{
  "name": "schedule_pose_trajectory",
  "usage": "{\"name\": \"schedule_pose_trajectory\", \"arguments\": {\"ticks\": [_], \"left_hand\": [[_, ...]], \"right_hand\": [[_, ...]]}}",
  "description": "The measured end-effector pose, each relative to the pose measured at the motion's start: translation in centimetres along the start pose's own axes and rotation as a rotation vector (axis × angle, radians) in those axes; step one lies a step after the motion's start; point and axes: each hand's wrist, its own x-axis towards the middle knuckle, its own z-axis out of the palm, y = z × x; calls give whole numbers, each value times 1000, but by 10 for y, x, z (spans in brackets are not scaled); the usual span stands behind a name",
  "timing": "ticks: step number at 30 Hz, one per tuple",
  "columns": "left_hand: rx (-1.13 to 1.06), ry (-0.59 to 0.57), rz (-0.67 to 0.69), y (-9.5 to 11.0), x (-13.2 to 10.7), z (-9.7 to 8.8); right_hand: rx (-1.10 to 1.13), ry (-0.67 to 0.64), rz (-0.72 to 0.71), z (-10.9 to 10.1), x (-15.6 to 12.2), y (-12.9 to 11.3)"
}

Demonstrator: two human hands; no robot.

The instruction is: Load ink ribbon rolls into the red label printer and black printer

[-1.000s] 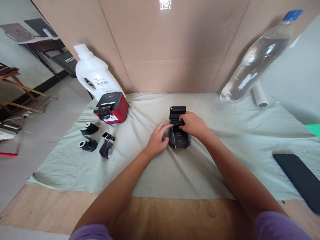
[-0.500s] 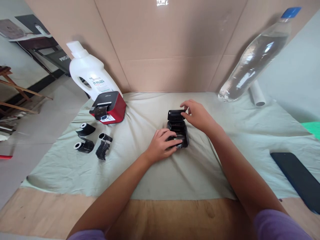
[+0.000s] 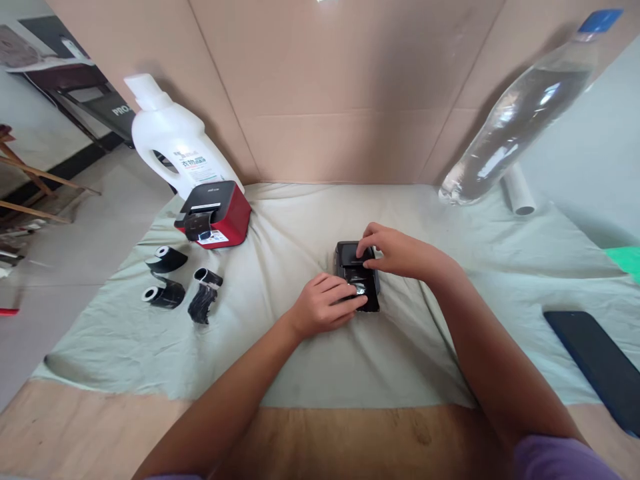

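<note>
A small black printer [image 3: 372, 285] lies on the pale green cloth before me, its lid [image 3: 349, 254] lowered over the body. Black film comes out at its near end, with a shiny patch catching light. My left hand [image 3: 327, 303] holds the printer from the left, two fingers stretched across the film and the thumb side low. On the far right part of the lid, my right hand [image 3: 387, 250] presses with curled fingertips. Whether the lid is latched cannot be seen under the fingers.
At left stand a red-and-black printer [image 3: 235, 217] and a white detergent bottle [image 3: 173, 137], near black film rolls [image 3: 170, 293]. A water bottle [image 3: 520, 120] leans on the cardboard [image 3: 320, 147] beside a white tube [image 3: 519, 192]. A phone [image 3: 595, 363] lies right.
The printer's lid has swung down from upright onto the body. My right hand has come down and nearer with it, while my left hand has stayed on the printer.
</note>
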Motion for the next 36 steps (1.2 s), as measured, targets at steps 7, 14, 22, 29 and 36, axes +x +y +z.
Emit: {"name": "schedule_pose_trajectory", "arguments": {"ticks": [7, 14, 22, 29, 36], "left_hand": [[-46, -3, 7, 3, 6, 3], [-46, 18, -13, 4, 4, 12], [-78, -76, -31, -1, -5, 9], [-79, -289, -532, -4, -1, 9], [-224, -381, -787, 0, -1, 12]], "right_hand": [[102, 10, 113, 10, 18, 10], [277, -120, 263, 16, 26, 21], [380, -110, 264, 21, 22, 19], [296, 66, 399, 31, 15, 12], [508, 439, 313, 73, -7, 14]]}}
